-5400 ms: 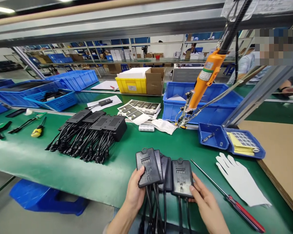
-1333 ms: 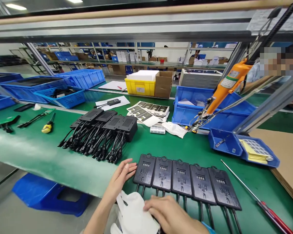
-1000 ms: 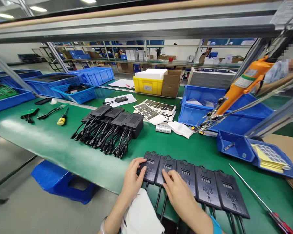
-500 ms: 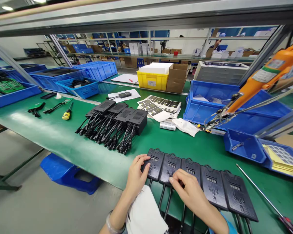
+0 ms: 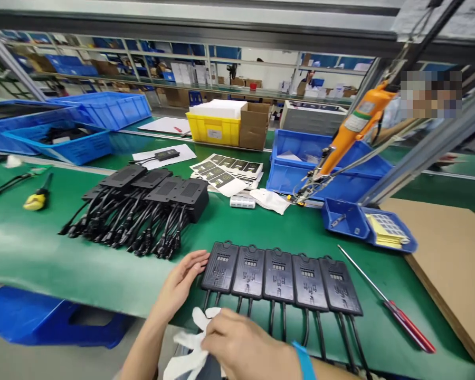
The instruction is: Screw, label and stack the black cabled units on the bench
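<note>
Several flat black controller boxes (image 5: 278, 274) with small digit windows lie side by side in a row, their cables hanging toward me. My left hand (image 5: 184, 279) rests at the left edge of the leftmost box, its fingers stretched out and touching the side. In front of the row, my right hand (image 5: 237, 338) is closed on a crumpled white cloth (image 5: 190, 351), which it holds below the leftmost boxes' cables. Part of the cloth is hidden behind the fingers.
Stacked black boxes with bundled cables (image 5: 154, 195) stand left. Behind are printed label sheets (image 5: 225, 171), a white cloth-like piece (image 5: 269, 200) and a blue bin (image 5: 320, 174). An orange power screwdriver (image 5: 352, 126) hangs right. A red-handled screwdriver (image 5: 409, 326) lies beside cardboard (image 5: 451, 253).
My right hand has left the boxes, moved down and left, and taken hold of the white cloth. My left hand has slid to the outer side of the leftmost box. The view has turned right.
</note>
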Demonstrator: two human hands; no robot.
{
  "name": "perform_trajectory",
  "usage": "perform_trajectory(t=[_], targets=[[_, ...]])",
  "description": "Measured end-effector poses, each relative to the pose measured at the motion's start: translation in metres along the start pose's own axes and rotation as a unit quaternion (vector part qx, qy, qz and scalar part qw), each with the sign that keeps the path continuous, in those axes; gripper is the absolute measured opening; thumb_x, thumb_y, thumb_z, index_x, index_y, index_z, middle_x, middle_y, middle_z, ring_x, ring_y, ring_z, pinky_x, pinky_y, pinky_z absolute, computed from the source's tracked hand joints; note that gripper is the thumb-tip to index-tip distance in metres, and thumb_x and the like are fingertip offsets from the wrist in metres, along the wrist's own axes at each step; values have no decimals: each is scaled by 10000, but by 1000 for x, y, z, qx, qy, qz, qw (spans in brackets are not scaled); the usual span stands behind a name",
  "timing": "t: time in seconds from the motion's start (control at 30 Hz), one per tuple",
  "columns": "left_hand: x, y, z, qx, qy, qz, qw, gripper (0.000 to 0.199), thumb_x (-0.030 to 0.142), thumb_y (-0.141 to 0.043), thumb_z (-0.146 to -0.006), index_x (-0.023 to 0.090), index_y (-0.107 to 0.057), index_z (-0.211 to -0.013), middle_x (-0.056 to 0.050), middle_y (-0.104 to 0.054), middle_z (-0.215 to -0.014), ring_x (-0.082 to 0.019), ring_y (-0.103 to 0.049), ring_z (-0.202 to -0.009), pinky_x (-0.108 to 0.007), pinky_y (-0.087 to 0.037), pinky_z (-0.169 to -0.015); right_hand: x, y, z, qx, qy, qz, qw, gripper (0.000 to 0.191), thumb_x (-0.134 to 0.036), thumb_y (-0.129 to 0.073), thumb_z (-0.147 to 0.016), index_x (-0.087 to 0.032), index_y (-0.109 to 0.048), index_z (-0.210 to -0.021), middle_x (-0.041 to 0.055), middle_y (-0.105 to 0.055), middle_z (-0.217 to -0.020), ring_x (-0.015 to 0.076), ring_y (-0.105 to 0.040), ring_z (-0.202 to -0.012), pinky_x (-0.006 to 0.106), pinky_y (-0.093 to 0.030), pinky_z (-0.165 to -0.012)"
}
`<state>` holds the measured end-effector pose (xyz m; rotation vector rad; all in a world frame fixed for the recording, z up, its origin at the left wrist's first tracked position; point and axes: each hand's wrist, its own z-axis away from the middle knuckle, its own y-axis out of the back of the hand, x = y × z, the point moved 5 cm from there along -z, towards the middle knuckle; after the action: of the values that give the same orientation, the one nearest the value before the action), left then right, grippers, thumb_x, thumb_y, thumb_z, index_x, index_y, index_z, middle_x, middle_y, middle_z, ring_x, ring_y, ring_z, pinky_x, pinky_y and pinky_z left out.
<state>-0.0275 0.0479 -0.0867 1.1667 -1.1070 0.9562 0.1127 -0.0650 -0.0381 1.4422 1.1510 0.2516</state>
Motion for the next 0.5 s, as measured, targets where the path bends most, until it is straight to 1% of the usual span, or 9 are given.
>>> perform_trajectory(t=[0.07, 0.1, 0.17, 0.23, 0.27, 0.33, 0.37, 0.43, 0.5], targets=[[-3, 3, 1, 15, 10, -15, 1000, 508, 583, -645, -791, 209, -653, -1135, -133, -697, -1215, -302, -665, -1091, -425, -528, -956, 12, 53, 25, 131, -80, -84, 985, 260, -82, -421, -911, -174, -632, -1033, 74, -653, -993, 160, -603, -932, 248, -536, -813], [-4, 4, 2, 29, 6, -34, 999, 514, 587, -652, -783, 214, -655, -1137, -128, -694, -1219, -300, -667, -1069, -429, -527, -951, 19, 77, 44, 188, -120, -99, 970, 302, -69, -405, -905, -183, -618, -1087, 77, -649, -1011, 156, -615, -940, 249, -535, -815], [-7, 3, 4, 50, -4, -65, 997, 508, 580, -633, -800, 220, -649, -1159, -120, -701, -1198, -291, -671, -1019, -429, -528, -933, 31, 115, 90, 288, -193, -23, 938, 325, -82, -421, -912, -233, -601, -1137, 67, -640, -1034, 166, -630, -949, 268, -533, -797], [-9, -1, 7, 63, -11, -80, 995, 488, 564, -600, -832, 222, -640, -1177, -114, -714, -1155, -285, -675, -994, -420, -533, -913, 45, 136, 141, 353, -263, 103, 892, 306, -118, -462, -917, -259, -590, -1156, 71, -622, -1050, 184, -637, -930, 294, -532, -766], [-10, -3, 8, 70, -14, -83, 994, 478, 558, -588, -843, 220, -638, -1177, -113, -719, -1134, -285, -678, -994, -415, -535, -905, 54, 137, 163, 358, -282, 161, 875, 284, -158, -478, -922, -262, -591, -1161, 82, -615, -1074, 204, -638, -946, 324, -534, -775], [-11, -5, 9, 85, -16, -89, 992, 467, 552, -564, -860, 216, -631, -1177, -114, -727, -1106, -289, -684, -999, -405, -543, -878, 78, 120, 190, 259, -323, 248, 876, 395, -307, -482, -945, -258, -532, -1334, 138, -557, -1315, 307, -589, -1163, 448, -525, -884], [-12, -6, 10, 92, -14, -95, 991, 466, 553, -548, -869, 214, -625, -1180, -116, -730, -1101, -290, -690, -990, -403, -548, -860, 90, 106, 197, 200, -336, 281, 876, 546, -393, -476, -950, -240, -409, -1469, 167, -458, -1465, 374, -490, -1306, 534, -483, -966], [-13, -6, 11, 101, -9, -106, 989, 472, 560, -514, -888, 217, -608, -1199, -117, -735, -1099, -287, -702, -963, -404, -553, -838, 110, 80, 199, 144, -347, 332, 866, 784, -517, -444, -943, -195, -139, -1590, 191, -199, -1630, 449, -280, -1447, 643, -378, -1053], [-13, -6, 13, 102, -3, -108, 989, 477, 573, -488, -904, 227, -589, -1217, -113, -737, -1107, -284, -709, -962, -414, -553, -852, 121, 58, 185, 135, -345, 346, 862, 886, -569, -430, -935, -178, 11, -1597, 176, 13, -1665, 461, -155, -1486, 662, -329, -1089]])
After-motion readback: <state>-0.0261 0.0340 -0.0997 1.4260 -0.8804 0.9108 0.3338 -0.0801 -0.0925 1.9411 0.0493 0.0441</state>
